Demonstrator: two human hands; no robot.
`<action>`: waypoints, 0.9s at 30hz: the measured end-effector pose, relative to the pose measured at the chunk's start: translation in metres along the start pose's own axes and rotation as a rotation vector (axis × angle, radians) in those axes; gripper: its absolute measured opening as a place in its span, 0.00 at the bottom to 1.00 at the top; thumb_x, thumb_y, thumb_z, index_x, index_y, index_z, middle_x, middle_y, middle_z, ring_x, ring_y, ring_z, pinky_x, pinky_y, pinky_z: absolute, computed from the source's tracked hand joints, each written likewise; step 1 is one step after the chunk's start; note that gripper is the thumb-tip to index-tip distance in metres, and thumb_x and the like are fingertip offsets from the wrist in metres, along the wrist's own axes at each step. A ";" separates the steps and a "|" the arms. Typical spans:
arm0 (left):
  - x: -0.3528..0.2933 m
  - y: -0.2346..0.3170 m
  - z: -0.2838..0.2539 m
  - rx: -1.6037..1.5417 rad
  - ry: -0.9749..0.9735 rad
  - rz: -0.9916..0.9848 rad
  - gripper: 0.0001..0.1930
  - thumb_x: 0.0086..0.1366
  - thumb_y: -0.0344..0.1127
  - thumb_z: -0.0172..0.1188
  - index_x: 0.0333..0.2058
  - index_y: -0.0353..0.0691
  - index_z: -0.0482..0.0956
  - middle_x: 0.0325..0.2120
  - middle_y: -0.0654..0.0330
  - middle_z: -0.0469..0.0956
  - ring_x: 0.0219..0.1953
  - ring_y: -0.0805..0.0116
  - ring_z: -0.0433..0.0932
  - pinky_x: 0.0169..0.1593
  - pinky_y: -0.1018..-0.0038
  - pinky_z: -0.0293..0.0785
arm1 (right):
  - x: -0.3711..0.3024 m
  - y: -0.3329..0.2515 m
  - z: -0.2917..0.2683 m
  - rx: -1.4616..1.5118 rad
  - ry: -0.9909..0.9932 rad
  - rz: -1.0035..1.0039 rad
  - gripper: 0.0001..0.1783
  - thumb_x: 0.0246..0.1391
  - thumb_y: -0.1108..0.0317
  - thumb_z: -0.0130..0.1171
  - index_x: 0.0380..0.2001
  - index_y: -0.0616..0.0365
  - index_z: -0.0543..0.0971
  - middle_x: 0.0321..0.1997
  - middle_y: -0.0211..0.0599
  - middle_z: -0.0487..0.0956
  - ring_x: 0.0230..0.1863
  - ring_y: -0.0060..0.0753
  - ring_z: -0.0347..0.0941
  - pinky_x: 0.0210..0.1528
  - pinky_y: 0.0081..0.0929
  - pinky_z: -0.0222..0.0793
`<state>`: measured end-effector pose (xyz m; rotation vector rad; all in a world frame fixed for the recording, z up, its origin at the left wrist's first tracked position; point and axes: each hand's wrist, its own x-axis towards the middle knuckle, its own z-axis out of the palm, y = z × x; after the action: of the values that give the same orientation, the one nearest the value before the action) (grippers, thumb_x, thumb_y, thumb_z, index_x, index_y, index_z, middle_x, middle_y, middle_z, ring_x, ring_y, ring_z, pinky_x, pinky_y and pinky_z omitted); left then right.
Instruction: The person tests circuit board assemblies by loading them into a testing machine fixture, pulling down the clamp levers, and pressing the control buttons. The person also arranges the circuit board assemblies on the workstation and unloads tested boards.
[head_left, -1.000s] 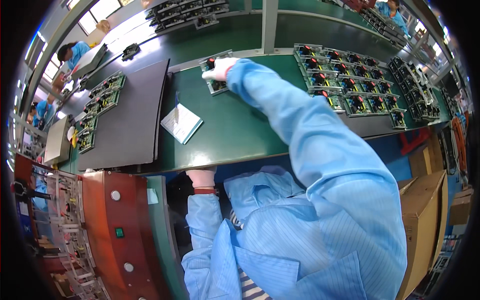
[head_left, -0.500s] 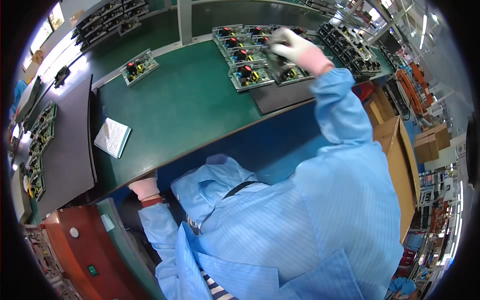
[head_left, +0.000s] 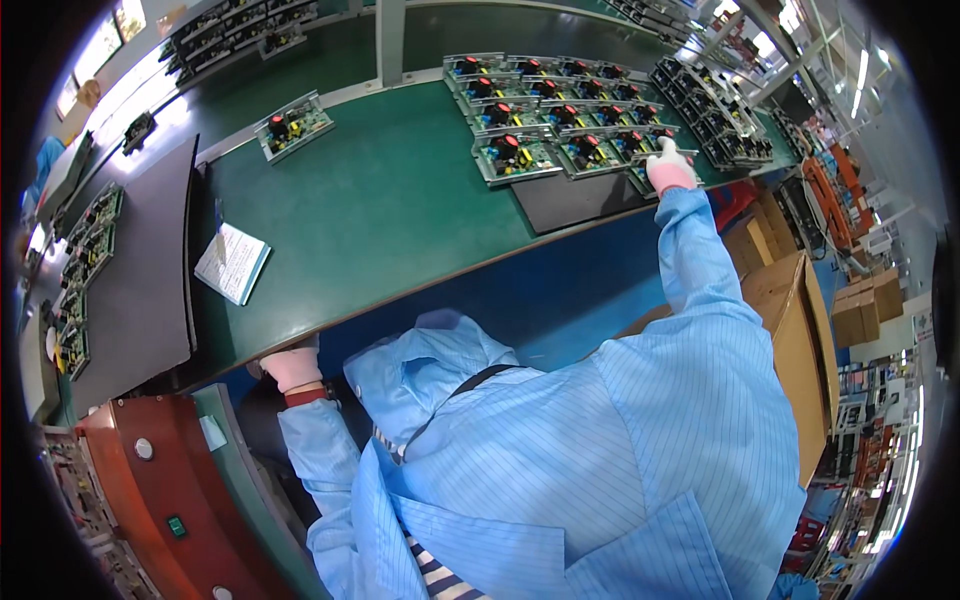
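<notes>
My right hand point(head_left: 668, 165), in a white glove with a pink cuff, is at the right end of the front row of circuit boards. Its fingers are closed on a circuit board point(head_left: 645, 183), mostly hidden beneath the hand. Beside it stand several similar circuit boards point(head_left: 512, 155) in rows, each with a red-topped round part and yellow parts in a metal frame. My left hand point(head_left: 292, 368), gloved alike, is low at the near edge of the green bench point(head_left: 380, 215); its fingers are mostly hidden there.
A dark mat point(head_left: 570, 200) lies under the front boards. One separate circuit board point(head_left: 292, 128) and a notepad point(head_left: 232, 262) with a pen are on the left. Stacked boards point(head_left: 710, 115) stand at right, near a cardboard box point(head_left: 800, 330). A red-brown machine point(head_left: 170, 490) is at lower left.
My right hand has moved right and nearer, from over the middle of the rows to the front row's right end, with the board in it. My left hand has stayed at the bench edge.
</notes>
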<state>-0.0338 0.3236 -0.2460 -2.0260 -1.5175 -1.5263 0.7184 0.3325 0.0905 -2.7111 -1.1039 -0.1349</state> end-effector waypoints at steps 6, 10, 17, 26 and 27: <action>0.192 0.210 -0.042 0.773 -1.284 -0.648 0.34 0.71 0.61 0.44 0.65 0.43 0.62 0.67 0.53 0.63 0.62 0.46 0.67 0.58 0.45 0.67 | -0.085 -0.160 -0.040 0.369 0.167 -0.494 0.23 0.62 0.56 0.53 0.57 0.51 0.78 0.51 0.40 0.83 0.49 0.45 0.79 0.52 0.36 0.73; 0.171 0.189 -0.057 0.319 -1.004 -1.096 0.34 0.71 0.62 0.44 0.66 0.43 0.61 0.67 0.53 0.63 0.63 0.47 0.67 0.59 0.47 0.67 | -0.142 -0.318 -0.015 0.622 0.061 -0.955 0.21 0.63 0.56 0.51 0.54 0.50 0.80 0.54 0.35 0.83 0.52 0.41 0.79 0.56 0.33 0.72; 0.144 0.186 -0.038 -0.850 -0.145 -1.504 0.37 0.71 0.63 0.44 0.68 0.44 0.57 0.67 0.53 0.63 0.64 0.49 0.68 0.61 0.50 0.67 | -0.187 -0.493 0.030 0.505 -0.289 -0.921 0.29 0.58 0.47 0.54 0.59 0.48 0.77 0.56 0.41 0.81 0.56 0.47 0.78 0.59 0.36 0.71; 0.151 0.188 -0.047 -1.577 0.554 -1.690 0.33 0.72 0.61 0.44 0.66 0.46 0.61 0.66 0.54 0.65 0.64 0.49 0.67 0.61 0.45 0.66 | -0.235 -0.471 -0.016 -0.013 -0.470 -1.198 0.27 0.55 0.52 0.53 0.54 0.54 0.76 0.50 0.46 0.83 0.50 0.49 0.80 0.56 0.40 0.74; 0.157 0.190 -0.047 -1.573 0.588 -1.736 0.32 0.72 0.60 0.44 0.66 0.46 0.63 0.65 0.54 0.66 0.65 0.49 0.67 0.61 0.43 0.66 | -0.237 -0.451 -0.013 0.003 -0.408 -1.221 0.25 0.56 0.50 0.50 0.54 0.49 0.75 0.49 0.43 0.84 0.47 0.50 0.81 0.54 0.41 0.75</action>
<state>0.0803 0.3000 -0.0237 0.9106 -1.7249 -4.0086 0.2337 0.4831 0.1371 -1.6819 -2.6697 0.2497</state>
